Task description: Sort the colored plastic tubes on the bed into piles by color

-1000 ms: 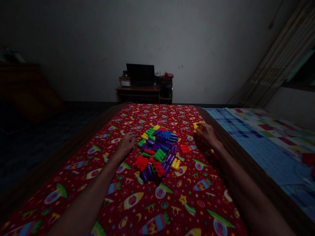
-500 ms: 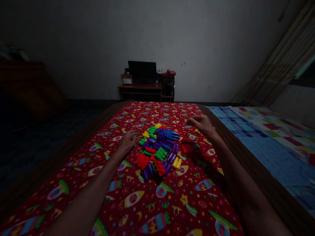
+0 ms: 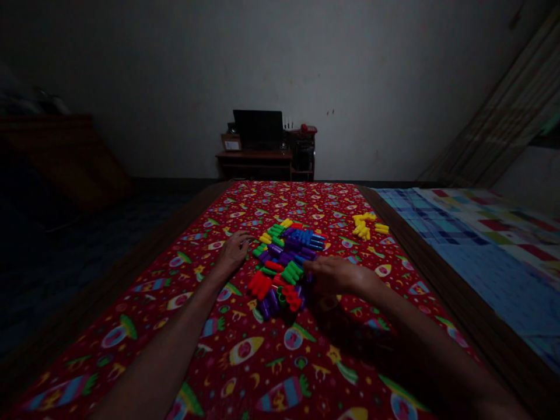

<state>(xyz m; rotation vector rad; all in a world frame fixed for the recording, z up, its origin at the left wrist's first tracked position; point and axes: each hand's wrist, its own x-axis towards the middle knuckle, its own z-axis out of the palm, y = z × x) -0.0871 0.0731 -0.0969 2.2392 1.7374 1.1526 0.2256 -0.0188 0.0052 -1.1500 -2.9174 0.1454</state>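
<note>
A pile of plastic toy blocks (image 3: 280, 251) in purple, blue, green, red and yellow lies mid-table, each shaped like short joined tubes. My left hand (image 3: 236, 248) rests on the cloth at the pile's left edge, fingers loosely apart and holding nothing. At the pile's right side, my right hand (image 3: 330, 274) reaches palm down over the nearest purple pieces. Its fingertips point left and are mostly hidden, so any grip is unclear. Farther right lies a separate group of yellow blocks (image 3: 362, 226), away from both hands.
A red cloth (image 3: 245, 350) with rocket prints covers the table. A desk with a monitor (image 3: 258, 129) stands against the far wall. On the right is a bed surface with a blue checked cover (image 3: 406, 216); a wooden cabinet (image 3: 52, 157) stands at left.
My right hand has moved from above the yellow group back toward me and left, to the pile's right edge, uncovering the yellow blocks. My left hand stays beside the pile; the view shifts slightly.
</note>
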